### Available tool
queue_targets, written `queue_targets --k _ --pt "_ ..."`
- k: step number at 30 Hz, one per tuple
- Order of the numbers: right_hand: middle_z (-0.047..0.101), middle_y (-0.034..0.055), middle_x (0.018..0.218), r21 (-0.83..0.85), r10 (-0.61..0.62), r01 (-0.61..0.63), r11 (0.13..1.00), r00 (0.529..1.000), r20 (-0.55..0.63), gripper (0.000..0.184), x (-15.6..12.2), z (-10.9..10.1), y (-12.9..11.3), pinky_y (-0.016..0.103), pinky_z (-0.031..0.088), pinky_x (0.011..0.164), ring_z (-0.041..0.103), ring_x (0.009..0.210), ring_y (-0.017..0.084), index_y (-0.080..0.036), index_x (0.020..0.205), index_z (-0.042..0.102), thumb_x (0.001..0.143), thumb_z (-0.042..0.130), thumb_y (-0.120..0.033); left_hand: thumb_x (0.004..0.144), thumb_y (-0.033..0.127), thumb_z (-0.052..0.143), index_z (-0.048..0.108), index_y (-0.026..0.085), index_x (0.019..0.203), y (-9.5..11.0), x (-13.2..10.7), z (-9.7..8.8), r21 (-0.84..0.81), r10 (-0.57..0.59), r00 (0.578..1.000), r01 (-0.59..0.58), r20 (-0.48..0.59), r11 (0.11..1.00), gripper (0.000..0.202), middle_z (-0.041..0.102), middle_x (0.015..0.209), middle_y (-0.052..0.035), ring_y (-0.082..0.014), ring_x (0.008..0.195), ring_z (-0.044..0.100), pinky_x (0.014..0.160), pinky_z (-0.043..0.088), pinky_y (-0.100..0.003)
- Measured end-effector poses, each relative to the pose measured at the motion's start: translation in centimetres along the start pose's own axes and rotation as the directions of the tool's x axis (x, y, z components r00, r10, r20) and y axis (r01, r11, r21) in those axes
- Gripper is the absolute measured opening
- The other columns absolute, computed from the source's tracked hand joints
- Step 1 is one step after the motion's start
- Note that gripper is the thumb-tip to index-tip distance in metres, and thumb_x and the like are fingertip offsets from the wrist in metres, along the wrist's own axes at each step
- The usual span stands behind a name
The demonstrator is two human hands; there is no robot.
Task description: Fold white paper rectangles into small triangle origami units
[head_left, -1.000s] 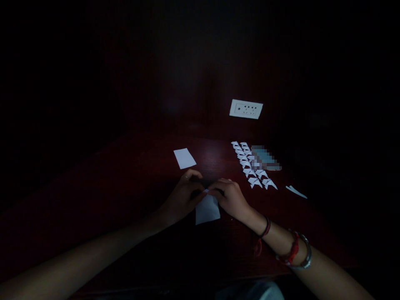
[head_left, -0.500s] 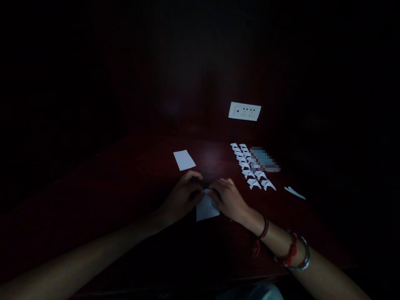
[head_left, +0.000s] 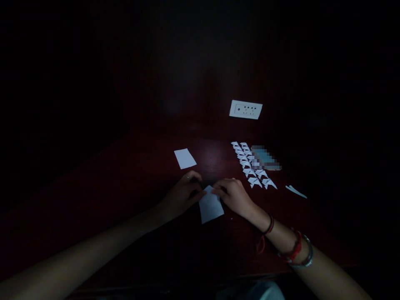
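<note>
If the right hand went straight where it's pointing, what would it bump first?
The right hand would probably bump the left hand, just across the top of the nearer paper; dim light makes depth unclear.

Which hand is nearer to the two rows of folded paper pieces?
Right. The right hand is just left of the folded paper pieces; the left hand is farther left, beyond the sheet between the hands.

dim indoor room, exact kind not discernible, indicated by a socket panel behind a dark-red tabletop.
</note>
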State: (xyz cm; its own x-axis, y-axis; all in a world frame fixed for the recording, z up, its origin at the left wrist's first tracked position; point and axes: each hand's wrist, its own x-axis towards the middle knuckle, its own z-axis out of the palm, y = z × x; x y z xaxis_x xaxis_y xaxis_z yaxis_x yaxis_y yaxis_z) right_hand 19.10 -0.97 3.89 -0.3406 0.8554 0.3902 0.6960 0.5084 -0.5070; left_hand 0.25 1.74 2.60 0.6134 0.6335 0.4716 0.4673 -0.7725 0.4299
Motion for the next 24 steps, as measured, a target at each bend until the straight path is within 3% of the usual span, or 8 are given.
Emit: queue_targets --k 4,8,14,19,24 --pt "0.057 -0.0025 0.06 0.107 0.077 -0.084 0.991 0.995 0.066 0.011 -0.1 0.1 0.6 0.019 0.034 0.051 0.05 0.054 0.008 -0.016 0.07 0.06 0.076 0.053 -0.022 0.081 0.024 0.048 0.054 0.016 0.068 -0.2 -0.1 0.0 -0.038 0.015 0.999 -0.014 0.034 0.999 0.016 0.041 0.1 -0.0026 -0.0161 0.095 0.044 0.082 0.04 -0.03" --pt "0.059 -0.0014 0.067 0.188 0.046 -0.063 0.98 0.995 0.094 0.009 -0.1 0.0 0.7 0.019 0.037 0.056 0.052 0.06 0.008 -0.016 0.077 0.06 0.076 0.053 -0.021 0.082 0.023 0.047 0.053 0.016 0.069 -0.1 -0.2 0.1 -0.034 0.027 0.999 -0.026 0.023 0.999 0.016 0.041 0.1 -0.0029 -0.0159 0.095 0.043 0.081 0.04 -0.031" --pt "0.055 -0.0018 0.066 0.097 -0.049 0.046 0.994 0.998 0.029 0.008 0.1 -0.1 -0.2 0.019 0.035 0.056 0.048 0.06 0.008 -0.016 0.077 0.06 0.072 0.057 -0.022 0.082 0.022 0.046 0.055 0.018 0.076 0.5 -0.2 0.4 -0.017 0.068 0.998 -0.068 -0.001 0.998 0.011 0.04 0.103 -0.0031 -0.0169 0.098 0.042 0.084 0.039 -0.032" --pt "0.056 -0.002 0.064 0.063 -0.03 0.027 0.998 0.998 0.046 0.01 0.0 -0.1 0.2 0.019 0.035 0.054 0.047 0.057 0.008 -0.016 0.079 0.061 0.074 0.053 -0.017 0.081 0.022 0.047 0.056 0.018 0.076 0.1 -0.1 0.4 0.009 0.055 0.998 -0.055 0.002 0.998 0.01 0.039 0.105 -0.0027 -0.0176 0.099 0.042 0.085 0.039 -0.033" --pt "0.064 0.0008 0.078 0.177 0.004 -0.015 0.984 0.998 0.062 0.018 -0.1 -0.1 0.8 0.022 0.042 0.064 0.057 0.069 0.01 -0.017 0.087 0.062 0.077 0.048 -0.014 0.081 0.024 0.048 0.057 0.018 0.074 -0.6 -0.2 0.4 0.013 0.014 1.0 -0.014 0.028 1.0 0.012 0.039 0.104 -0.0026 -0.0175 0.097 0.042 0.084 0.04 -0.033"
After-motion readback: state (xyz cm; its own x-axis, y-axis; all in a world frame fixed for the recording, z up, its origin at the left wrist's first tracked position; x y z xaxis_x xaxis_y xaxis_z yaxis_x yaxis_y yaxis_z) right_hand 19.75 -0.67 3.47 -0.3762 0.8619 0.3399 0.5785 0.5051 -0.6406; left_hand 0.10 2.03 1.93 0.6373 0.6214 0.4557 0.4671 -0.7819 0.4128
